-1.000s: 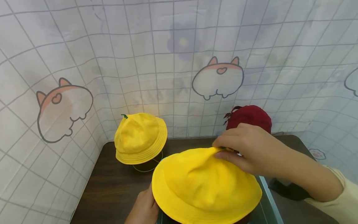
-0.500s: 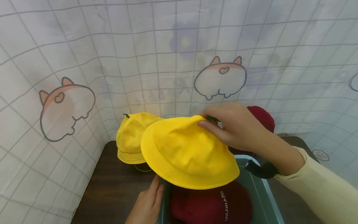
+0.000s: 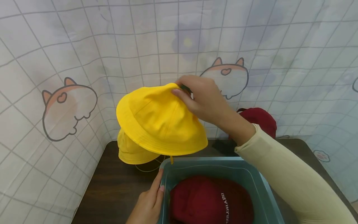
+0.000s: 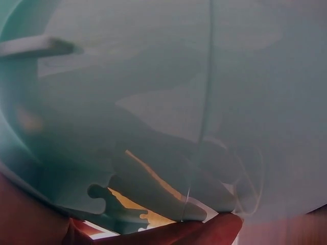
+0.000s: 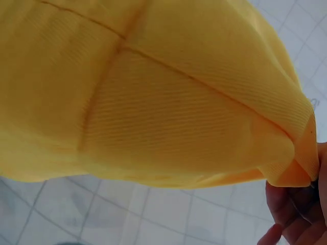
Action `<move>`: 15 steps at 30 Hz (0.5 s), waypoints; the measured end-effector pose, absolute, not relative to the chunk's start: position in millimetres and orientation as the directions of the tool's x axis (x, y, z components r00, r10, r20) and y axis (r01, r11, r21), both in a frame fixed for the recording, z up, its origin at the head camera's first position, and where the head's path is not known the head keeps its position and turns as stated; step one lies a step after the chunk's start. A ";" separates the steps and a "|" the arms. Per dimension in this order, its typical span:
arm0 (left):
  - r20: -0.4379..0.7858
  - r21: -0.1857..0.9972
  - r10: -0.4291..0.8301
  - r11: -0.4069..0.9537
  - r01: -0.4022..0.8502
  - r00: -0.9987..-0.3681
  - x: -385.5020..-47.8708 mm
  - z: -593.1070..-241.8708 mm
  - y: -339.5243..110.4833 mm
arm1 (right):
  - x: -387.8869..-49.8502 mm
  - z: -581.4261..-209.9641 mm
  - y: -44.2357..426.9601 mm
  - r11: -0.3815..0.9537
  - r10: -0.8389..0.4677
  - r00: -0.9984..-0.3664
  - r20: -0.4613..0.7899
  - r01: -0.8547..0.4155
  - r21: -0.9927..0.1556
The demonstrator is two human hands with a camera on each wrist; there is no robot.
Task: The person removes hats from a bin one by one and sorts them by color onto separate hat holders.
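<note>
My right hand pinches a yellow bucket hat by the top of its crown, with a bit of green showing at the fingers. The hat hangs tilted above the far left corner of a teal bin; in the right wrist view its ribbed cloth fills most of the picture. Against the bin's left side lies my left hand, whose fingers touch the smooth outer wall in the left wrist view. Inside the bin sits a dark red cap with white lettering.
Behind the held hat, a second yellow hat sits on a wire stand, partly hidden. At the back right is another dark red hat. The dark wooden table meets a gridded cloth backdrop.
My right hand has lifted the yellow hat up and leftward, off the bin, which uncovers the red cap inside. My left hand stays at the bin's left side.
</note>
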State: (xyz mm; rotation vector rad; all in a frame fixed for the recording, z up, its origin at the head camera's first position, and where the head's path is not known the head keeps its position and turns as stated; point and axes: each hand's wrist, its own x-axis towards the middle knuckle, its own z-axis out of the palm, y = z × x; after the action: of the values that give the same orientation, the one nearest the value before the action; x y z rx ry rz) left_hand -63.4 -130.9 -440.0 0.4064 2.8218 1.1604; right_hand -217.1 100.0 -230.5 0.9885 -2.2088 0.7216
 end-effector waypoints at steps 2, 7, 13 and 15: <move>0.019 0.705 0.267 0.679 0.202 -0.964 -63.6 -439.1 -131.3 | -227.9 -232.8 89.4 0.562 -0.438 -0.535 0.722 -0.790 -0.244; -0.011 0.725 0.261 0.667 0.172 -0.965 -64.5 -437.5 -130.8 | -250.6 -238.7 60.6 0.585 -0.427 -0.532 0.731 -0.779 -0.226; -0.028 0.739 0.249 0.657 0.147 -0.968 -64.0 -435.9 -131.0 | -263.3 -241.0 18.8 0.632 -0.513 -0.500 0.698 -0.770 -0.087; -0.032 0.741 0.244 0.656 0.141 -0.969 -63.6 -435.7 -131.3 | -264.5 -242.9 5.7 0.642 -0.542 -0.497 0.677 -0.765 -0.047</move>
State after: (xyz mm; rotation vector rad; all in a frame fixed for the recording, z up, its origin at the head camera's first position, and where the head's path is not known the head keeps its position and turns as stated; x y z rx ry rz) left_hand -63.6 -131.3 -435.7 0.3195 2.7408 1.2098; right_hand -264.5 5.7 -242.9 1.0129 -2.2274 0.4565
